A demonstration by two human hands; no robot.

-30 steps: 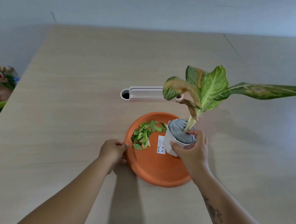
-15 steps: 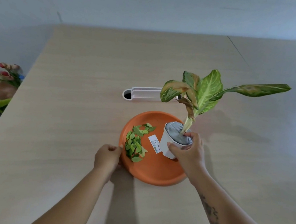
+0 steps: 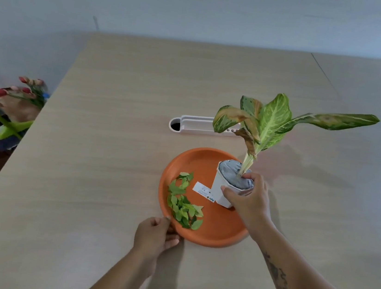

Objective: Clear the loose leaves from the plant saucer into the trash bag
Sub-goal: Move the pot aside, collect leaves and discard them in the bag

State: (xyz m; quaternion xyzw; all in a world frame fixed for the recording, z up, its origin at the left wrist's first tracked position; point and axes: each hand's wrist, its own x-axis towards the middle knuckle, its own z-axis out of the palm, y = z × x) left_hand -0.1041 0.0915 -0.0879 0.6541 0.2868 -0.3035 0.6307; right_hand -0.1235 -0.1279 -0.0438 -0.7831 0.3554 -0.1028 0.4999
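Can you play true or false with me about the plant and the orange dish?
1. The loose leaves lie in the orange saucer. True.
2. The right hand holds a watering can. False: it grips the white plant pot.
3. The left hand holds the saucer's rim. True.
4. The pot stands on the bare table. False: it is in the saucer.
5. The saucer is blue. False: orange.

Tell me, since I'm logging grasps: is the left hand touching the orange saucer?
Touching. The head view shows the left hand with its fingers curled over the near-left rim of the orange saucer, no gap between them.
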